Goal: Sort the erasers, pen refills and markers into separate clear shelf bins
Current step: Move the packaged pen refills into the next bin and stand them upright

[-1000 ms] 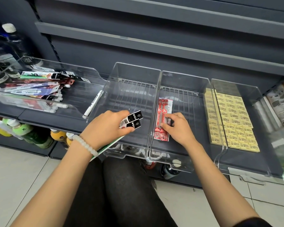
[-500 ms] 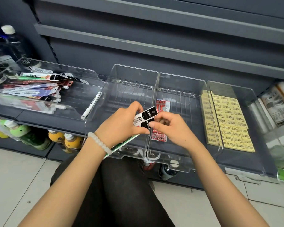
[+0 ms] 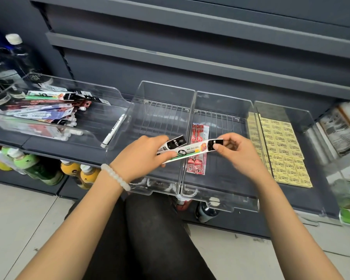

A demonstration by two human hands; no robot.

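A: Logging from the left: we count the mixed bin as unsorted, with a heap of packets at its far end and one loose white marker against its right wall.

B: The second bin looks bare to us, wire rack only. We judge the markers have no home yet.

A: Our left hand grips a black-topped refill pack, fingers curled round its lower end, over that second bin. A second, longer refill pack bridges both hands across the wall between bins two and three.

B: Our right hand pinches the black header of that longer pack between thumb and forefinger. It hovers above the third bin, where a red refill pack already lies flat.

A: So refills are started, one in, two in hand. The fourth bin holds the yellow erasers in tidy rows; we judge that class done or nearly so.

B: Estimate under halfway: the left heap remains.

A: Surface: bins sit on a dark grey shelf, with empty grey shelves above. Bottled drinks stand beneath and water bottles at far left. Pale tiled floor; a person's dark-trousered knees show below; printed packages at far right.
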